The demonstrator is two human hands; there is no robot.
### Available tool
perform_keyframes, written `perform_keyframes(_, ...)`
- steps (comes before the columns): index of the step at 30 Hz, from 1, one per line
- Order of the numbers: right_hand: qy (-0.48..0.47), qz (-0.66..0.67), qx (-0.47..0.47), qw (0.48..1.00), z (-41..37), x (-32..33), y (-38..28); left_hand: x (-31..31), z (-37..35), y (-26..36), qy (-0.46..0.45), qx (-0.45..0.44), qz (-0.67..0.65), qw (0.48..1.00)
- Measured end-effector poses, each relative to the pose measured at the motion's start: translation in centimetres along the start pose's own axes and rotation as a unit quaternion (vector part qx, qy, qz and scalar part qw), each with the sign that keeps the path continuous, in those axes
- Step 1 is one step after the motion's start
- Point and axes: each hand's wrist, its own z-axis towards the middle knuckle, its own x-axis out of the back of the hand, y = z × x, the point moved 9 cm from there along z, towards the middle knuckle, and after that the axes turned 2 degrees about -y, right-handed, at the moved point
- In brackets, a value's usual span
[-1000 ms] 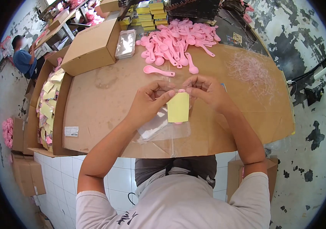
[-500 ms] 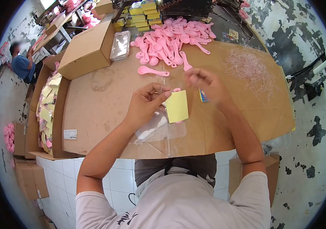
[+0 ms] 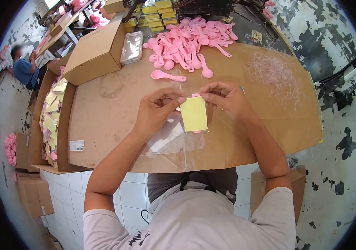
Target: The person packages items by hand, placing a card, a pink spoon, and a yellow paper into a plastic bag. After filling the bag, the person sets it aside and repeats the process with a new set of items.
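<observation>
A yellow card [image 3: 194,114] hangs between my two hands, with a bit of pink showing above and below it. My left hand [image 3: 156,109] pinches its upper left corner. At the upper right corner, the thumb and forefinger of my right hand [image 3: 224,99] are closed on it. Clear plastic bags [image 3: 167,135] lie on the cardboard under the card and my left hand. Just beyond my hands are a single pink spoon [image 3: 168,76] and another pink spoon [image 3: 206,67] at the edge of a heap of pink spoons [image 3: 178,43].
An open carton [image 3: 62,143] of yellow-carded packs stands at the left, beside a closed cardboard box [image 3: 96,54] and a clear plastic stack [image 3: 131,48]. Thin plastic strips [image 3: 274,75] lie at the right. Stacks of yellow cards [image 3: 155,16] are at the back. A person [image 3: 26,71] sits far left.
My right hand has come down and left to the card's upper right corner. The blue-edged cards near it are now mostly hidden behind that hand.
</observation>
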Motion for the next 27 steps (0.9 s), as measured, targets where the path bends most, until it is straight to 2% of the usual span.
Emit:
perform_keyframes(2,-0.01,0.025,-0.007,1.0,0.0,0.2,0.2,0.0,0.0,0.5,-0.008,-0.019,0.024,0.999)
perform_keyframes(6,-0.018,-0.008,0.031,0.999,-0.1,0.3,-0.5,0.0,-0.2,1.0,-0.024,-0.055,0.054,0.997)
perform_keyframes(11,-0.027,-0.044,0.057,0.997,0.0,0.6,-0.5,0.2,0.1,0.4,-0.038,-0.046,0.064,0.996)
perform_keyframes(14,-0.038,-0.02,0.07,0.997,0.2,0.7,-0.2,0.3,0.1,0.2,-0.042,-0.038,0.041,0.998)
perform_keyframes(17,-0.031,-0.015,0.02,0.999,0.0,0.4,0.3,0.0,0.1,0.0,-0.028,-0.007,0.034,0.999)
perform_keyframes(27,-0.037,-0.01,0.001,0.999,0.2,0.3,0.9,0.1,0.4,-1.3,-0.019,0.035,-0.01,0.999)
